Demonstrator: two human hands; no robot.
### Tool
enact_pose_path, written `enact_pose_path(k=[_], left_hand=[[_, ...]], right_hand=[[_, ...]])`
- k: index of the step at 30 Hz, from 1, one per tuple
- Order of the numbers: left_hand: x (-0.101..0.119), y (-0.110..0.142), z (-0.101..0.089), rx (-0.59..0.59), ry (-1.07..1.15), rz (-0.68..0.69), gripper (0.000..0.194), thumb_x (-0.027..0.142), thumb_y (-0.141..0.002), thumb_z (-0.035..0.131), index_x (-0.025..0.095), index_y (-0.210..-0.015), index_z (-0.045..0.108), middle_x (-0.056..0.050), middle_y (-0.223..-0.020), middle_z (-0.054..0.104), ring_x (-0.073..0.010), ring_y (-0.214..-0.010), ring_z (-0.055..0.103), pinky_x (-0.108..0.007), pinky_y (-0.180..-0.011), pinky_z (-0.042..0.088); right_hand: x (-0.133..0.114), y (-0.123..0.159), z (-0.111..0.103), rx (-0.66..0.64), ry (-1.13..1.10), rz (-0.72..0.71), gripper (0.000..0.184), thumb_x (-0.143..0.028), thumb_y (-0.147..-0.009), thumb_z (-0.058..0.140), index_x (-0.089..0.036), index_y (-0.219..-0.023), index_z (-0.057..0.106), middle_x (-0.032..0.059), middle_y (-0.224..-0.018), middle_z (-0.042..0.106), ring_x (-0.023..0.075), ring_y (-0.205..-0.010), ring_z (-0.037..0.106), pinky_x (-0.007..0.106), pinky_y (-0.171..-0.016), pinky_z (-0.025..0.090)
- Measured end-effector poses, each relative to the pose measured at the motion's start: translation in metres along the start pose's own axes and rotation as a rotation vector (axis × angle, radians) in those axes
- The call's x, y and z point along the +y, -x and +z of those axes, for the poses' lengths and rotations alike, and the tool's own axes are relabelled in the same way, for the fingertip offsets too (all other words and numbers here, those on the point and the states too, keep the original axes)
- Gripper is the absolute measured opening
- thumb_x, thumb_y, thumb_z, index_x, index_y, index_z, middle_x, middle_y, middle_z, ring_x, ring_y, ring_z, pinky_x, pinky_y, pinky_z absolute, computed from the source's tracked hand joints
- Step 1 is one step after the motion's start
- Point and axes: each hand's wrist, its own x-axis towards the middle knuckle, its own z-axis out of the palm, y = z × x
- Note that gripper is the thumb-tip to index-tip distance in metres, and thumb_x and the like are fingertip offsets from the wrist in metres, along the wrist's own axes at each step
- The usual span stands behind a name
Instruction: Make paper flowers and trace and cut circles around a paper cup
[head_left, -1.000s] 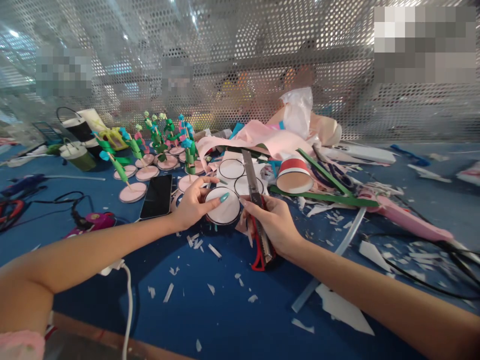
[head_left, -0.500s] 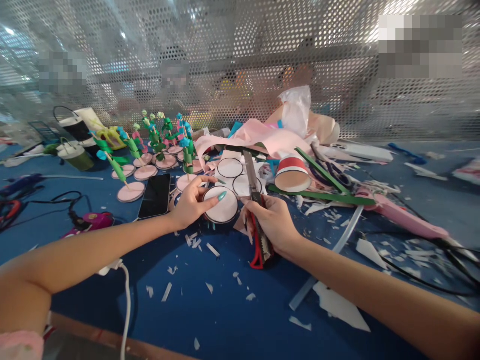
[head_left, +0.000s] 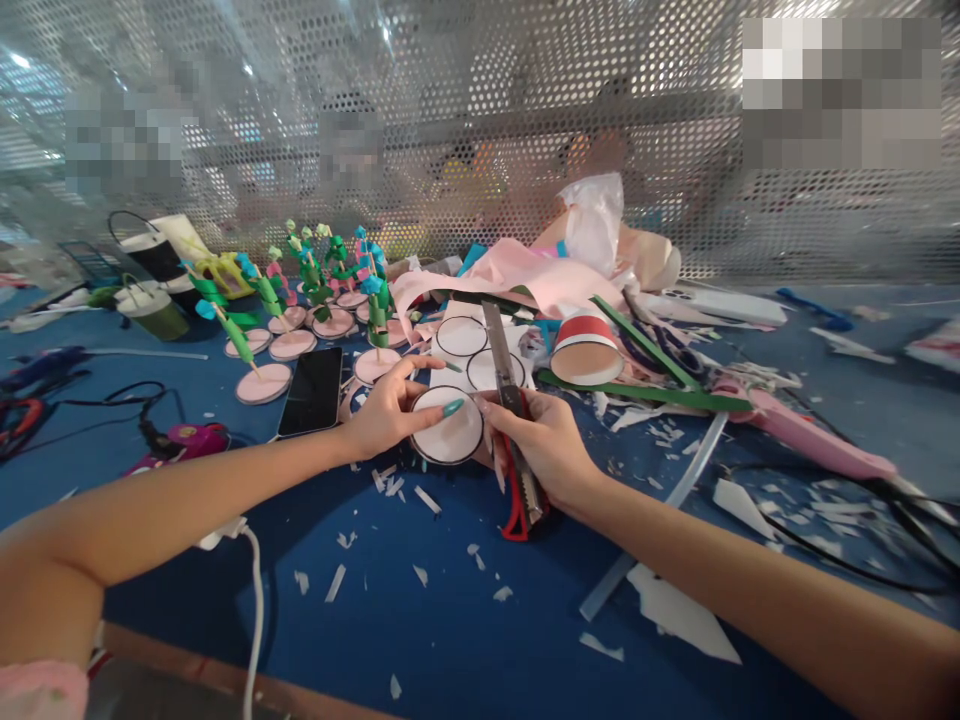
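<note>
A white disc with a black rim is in my left hand, the thumb flat on its top face and the other fingers behind its far left edge. My right hand grips a red box cutter, its long blade pointing away from me. The thumb and fingertip of that hand come close to the disc's right edge; whether they touch it I cannot tell. Just beyond lies white sheet material with two black-outlined circles on it, partly covered by the blade.
Paper flowers on pink round bases stand at the left behind a black phone. A striped paper cup lies right of the blade, by green strips and a pink glue gun. White scraps litter the blue table; a perforated metal screen rises behind.
The disc has shifted slightly toward me and to the right, its face turned a little. My left thumb has moved down with it. The box cutter has hardly moved.
</note>
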Motion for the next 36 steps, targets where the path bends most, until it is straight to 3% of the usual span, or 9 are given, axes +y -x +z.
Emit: enact_pose_path(k=[7, 13, 18, 22, 27, 31, 36], left_hand=[[0.0006, 0.001, -0.0013, 0.014, -0.018, 0.019, 0.063, 0.039, -0.066, 0.076, 0.015, -0.113, 0.043, 0.0, -0.071, 0.063, -0.0091, -0.056, 0.056, -0.019, -0.051, 0.041], [-0.0029, -0.0028, -0.001, 0.12, 0.014, 0.049, 0.055, 0.042, -0.065, 0.077, 0.015, -0.104, 0.047, -0.003, -0.081, 0.067, -0.0099, -0.064, 0.06, -0.018, -0.056, 0.047], [-0.0079, -0.0069, -0.0019, 0.219, 0.048, 0.054, 0.057, 0.048, -0.065, 0.075, 0.02, -0.105, 0.046, -0.002, -0.09, 0.063, -0.0152, -0.066, 0.063, -0.024, -0.045, 0.054], [-0.0077, -0.0068, -0.0015, 0.148, 0.063, 0.033, 0.054, 0.044, -0.064, 0.077, 0.019, -0.101, 0.046, -0.001, -0.088, 0.062, -0.0159, -0.068, 0.065, -0.026, -0.047, 0.058], [-0.0061, -0.0072, -0.0004, 0.048, 0.113, -0.006, 0.057, 0.044, -0.062, 0.079, 0.02, -0.096, 0.04, 0.003, -0.074, 0.062, -0.0142, -0.058, 0.064, -0.023, -0.04, 0.054], [-0.0072, -0.0083, -0.0009, 0.028, 0.125, -0.017, 0.059, 0.044, -0.061, 0.08, 0.02, -0.095, 0.038, 0.004, -0.072, 0.062, -0.0119, -0.052, 0.062, -0.02, -0.037, 0.052], [-0.0078, -0.0084, -0.0007, 0.026, 0.117, -0.01, 0.059, 0.045, -0.061, 0.08, 0.02, -0.096, 0.039, 0.004, -0.071, 0.062, -0.0121, -0.051, 0.063, -0.02, -0.037, 0.052]], right_hand=[[0.0028, -0.0015, 0.0017, 0.029, 0.029, 0.017, 0.027, -0.037, -0.064, 0.068, -0.018, -0.064, 0.049, -0.0065, -0.034, 0.047, 0.0102, -0.022, 0.041, 0.021, -0.021, 0.036], [0.005, -0.0044, -0.0008, 0.122, -0.031, -0.024, 0.028, -0.039, -0.065, 0.068, -0.018, -0.068, 0.049, -0.007, -0.036, 0.048, 0.0101, -0.025, 0.042, 0.022, -0.023, 0.037], [0.0036, -0.0028, -0.001, 0.083, -0.086, -0.036, 0.037, -0.045, -0.064, 0.073, -0.017, -0.078, 0.053, -0.0085, -0.036, 0.047, 0.0089, -0.025, 0.04, 0.02, -0.023, 0.036], [0.0017, 0.0007, -0.0006, -0.025, -0.135, -0.024, 0.037, -0.045, -0.064, 0.073, -0.017, -0.078, 0.053, -0.0084, -0.037, 0.048, 0.0103, -0.023, 0.041, 0.02, -0.02, 0.035], [0.001, 0.0033, -0.002, -0.146, -0.179, -0.034, 0.034, -0.045, -0.068, 0.07, -0.017, -0.063, 0.051, -0.0057, -0.039, 0.051, 0.0118, -0.021, 0.043, 0.022, -0.02, 0.037], [0.002, 0.003, -0.0023, -0.162, -0.165, -0.043, 0.038, -0.044, -0.072, 0.067, -0.017, -0.054, 0.049, -0.0041, -0.034, 0.049, 0.0121, -0.02, 0.043, 0.021, -0.019, 0.036], [0.002, 0.0026, -0.0013, -0.138, -0.185, -0.049, 0.035, -0.044, -0.071, 0.069, -0.018, -0.059, 0.05, -0.0047, -0.034, 0.05, 0.0121, -0.02, 0.043, 0.021, -0.019, 0.036]])
